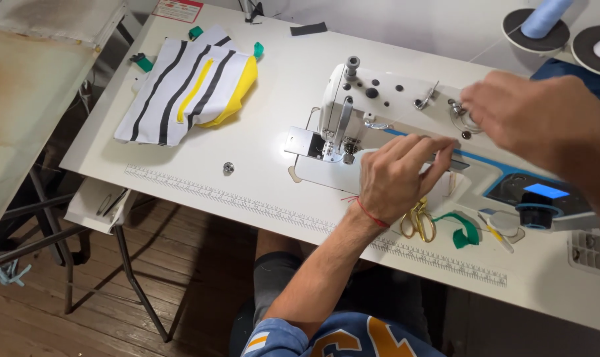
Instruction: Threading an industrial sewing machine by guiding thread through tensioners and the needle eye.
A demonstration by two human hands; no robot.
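Observation:
A white sewing machine (379, 99) stands on a white table (260, 158). My left hand (396, 175) rests in front of the machine's arm, fingers bent toward a thin thread. A red string circles that wrist. My right hand (531, 116) reaches over the machine's top to the tension knob (462, 119), fingertips pinched at the thread there. A pile of white fabric with black and yellow stripes (187, 89) lies at the table's far left, with yellow cloth under it.
Gold-handled scissors (418, 221) and a green ribbon strip (465, 231) lie near the front edge. The blue control panel (545, 192) sits right. Thread cones (541, 20) stand at the back right. A ruler strip (247, 201) runs along the table's front. A second table (35, 86) is left.

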